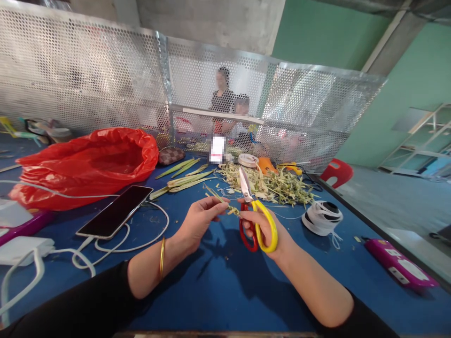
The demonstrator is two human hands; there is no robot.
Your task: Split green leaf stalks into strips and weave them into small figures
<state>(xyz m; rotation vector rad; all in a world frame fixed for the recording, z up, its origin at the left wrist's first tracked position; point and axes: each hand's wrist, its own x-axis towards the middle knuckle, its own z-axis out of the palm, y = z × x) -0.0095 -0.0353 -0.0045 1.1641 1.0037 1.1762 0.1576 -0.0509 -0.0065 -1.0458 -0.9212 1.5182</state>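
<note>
Between finger and thumb, my left hand [201, 219] pinches a thin woven strip of green-yellow plant leaf [230, 209]. Around the handles of a pair of scissors [260, 220], one red and one yellow, my right hand [265, 230] is closed; its fingertips also touch the strip's right end. The metal blades point up and away, and they look nearly closed. Just beyond the hands lie several long green leaf strips [190, 180]. A heap of cut leaf scraps [278, 187] spreads behind the scissors.
A red plastic bag [88, 162] stands at the left. In front of it lies a phone [115, 212] with a white cable [155, 239]. White ribbon roll [322, 218] and purple packet [400, 263] sit at the right. A perforated metal screen [218, 89] closes the back, two people behind it.
</note>
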